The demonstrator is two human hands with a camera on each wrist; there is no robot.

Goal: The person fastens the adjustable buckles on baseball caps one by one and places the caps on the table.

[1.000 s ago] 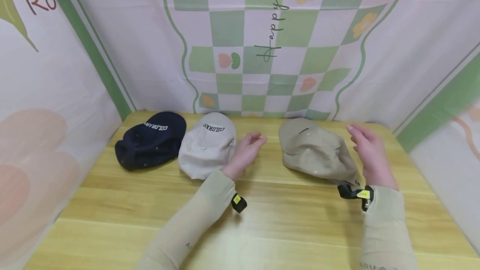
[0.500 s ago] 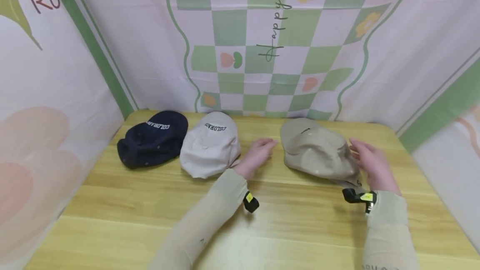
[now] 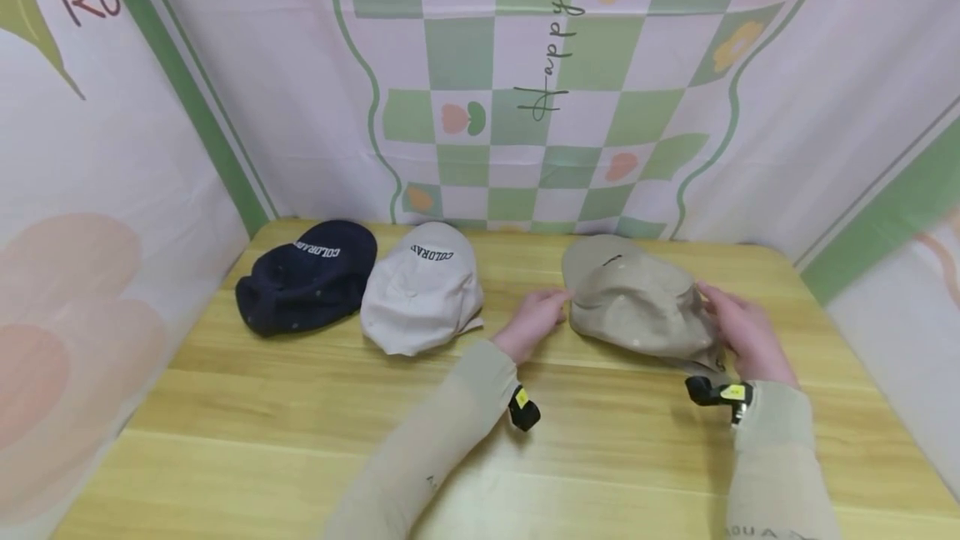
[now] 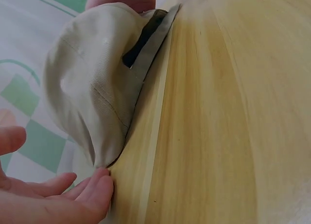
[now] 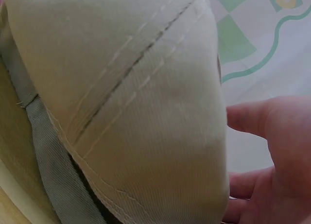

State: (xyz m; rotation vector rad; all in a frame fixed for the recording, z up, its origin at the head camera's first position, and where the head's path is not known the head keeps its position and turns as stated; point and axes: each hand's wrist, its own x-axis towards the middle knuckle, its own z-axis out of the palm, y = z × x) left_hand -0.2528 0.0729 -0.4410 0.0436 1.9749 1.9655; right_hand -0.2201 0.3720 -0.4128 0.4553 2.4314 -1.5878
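Note:
In the head view a khaki baseball cap [image 3: 633, 302] lies on the wooden table, its brim to the back left and a small dark mark on its front. My left hand [image 3: 534, 319] is at its left side; the left wrist view shows the fingertips [image 4: 99, 182] right at the cap's lower edge, thumb apart. My right hand [image 3: 746, 332] is at the opposite side, thumb and fingers [image 5: 243, 187] against the crown, their ends partly hidden behind it. Fabric of the khaki cap [image 5: 146, 112] fills much of the right wrist view.
Left of my hands sit a light grey cap [image 3: 420, 298] and a navy cap [image 3: 307, 277], side by side, both lettered. The table [image 3: 300, 423] ends at a patterned cloth backdrop [image 3: 517, 165], with more cloth at both sides.
My left hand has moved right, from beside the grey cap to the khaki cap's left edge. My right hand has come in against the khaki cap's right side. The caps stay put.

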